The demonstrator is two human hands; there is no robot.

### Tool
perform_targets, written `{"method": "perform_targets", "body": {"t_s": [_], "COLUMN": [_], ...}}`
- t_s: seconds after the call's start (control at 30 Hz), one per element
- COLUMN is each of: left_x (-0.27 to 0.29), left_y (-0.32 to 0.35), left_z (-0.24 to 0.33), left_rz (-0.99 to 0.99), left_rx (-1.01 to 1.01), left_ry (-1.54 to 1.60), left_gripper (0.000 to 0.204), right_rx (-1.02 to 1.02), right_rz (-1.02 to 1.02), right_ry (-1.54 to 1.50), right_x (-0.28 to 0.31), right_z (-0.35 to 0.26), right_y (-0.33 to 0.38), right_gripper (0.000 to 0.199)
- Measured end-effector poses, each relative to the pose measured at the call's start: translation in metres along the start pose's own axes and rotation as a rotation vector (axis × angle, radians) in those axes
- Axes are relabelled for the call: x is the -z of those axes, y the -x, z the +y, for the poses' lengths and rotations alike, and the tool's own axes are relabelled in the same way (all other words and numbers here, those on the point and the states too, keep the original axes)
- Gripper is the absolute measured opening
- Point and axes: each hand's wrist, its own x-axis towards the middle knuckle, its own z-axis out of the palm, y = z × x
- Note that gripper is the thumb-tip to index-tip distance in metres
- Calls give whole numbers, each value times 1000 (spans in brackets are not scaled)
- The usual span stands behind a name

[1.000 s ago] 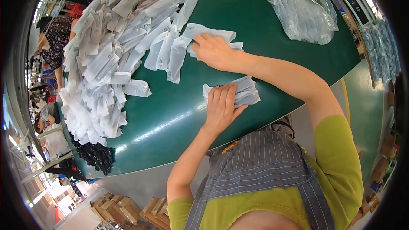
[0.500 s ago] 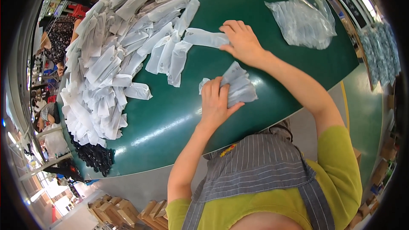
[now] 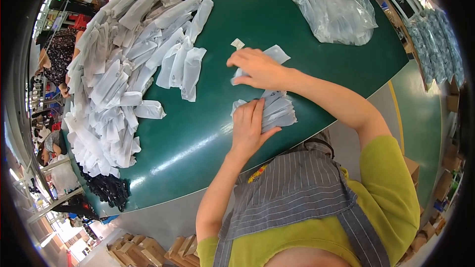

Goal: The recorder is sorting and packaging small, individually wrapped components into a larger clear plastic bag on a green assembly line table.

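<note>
My left hand (image 3: 250, 126) lies flat, fingers together, pressing on a small stack of white plastic packets (image 3: 278, 110) near the front edge of the green table (image 3: 277, 20). My right hand (image 3: 255, 67) grips one white packet (image 3: 275, 54) and holds it just beyond the stack, its corner sticking out past my knuckles. A large heap of similar white packets (image 3: 118, 69) spreads over the table's left side, a hand's length from both hands.
A clear plastic bag (image 3: 339, 12) holding more packets sits at the far right of the table. A small white scrap (image 3: 237, 43) lies beyond my right hand. Black items (image 3: 111, 190) pile at the heap's near end. Cardboard boxes (image 3: 148, 252) stand on the floor below.
My right hand has drawn a packet from the heap's edge back toward me, to just above the stack. My left hand has stayed on the stack.
</note>
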Motion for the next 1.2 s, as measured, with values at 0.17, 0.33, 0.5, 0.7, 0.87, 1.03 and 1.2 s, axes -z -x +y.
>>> {"method": "perform_targets", "body": {"t_s": [0.17, 0.33, 0.5, 0.7, 0.87, 1.03, 1.2], "left_x": [7, 17, 6, -49, -68, -24, 25], "left_y": [4, -14, -18, -80, -52, -99, -279], "left_z": [4, 12, -2, 37, 103, 104, 76], "left_rz": [-22, -81, -99, 150, -146, -447, 60], "left_rx": [4, -80, 17, 269, 223, 158, 162], "left_ry": [-43, -196, -94, -259, 380, 422, 498], "left_gripper": [87, 83, 83, 81, 78, 51, 37], "right_rx": [42, -155, -187, -738, -761, -600, -593], "right_rz": [44, -94, -135, -41, 120, 4, 21], "right_ry": [291, 80, 43, -200, 211, 438, 398], "right_x": [61, 43, 77, 98, 111, 124, 131], "right_z": [17, -5, -28, -82, -64, -46, -27], "right_y": [49, 54, 74, 135, 149, 173, 183], "right_gripper": [37, 27, 24, 49, 71, 93, 92]}}
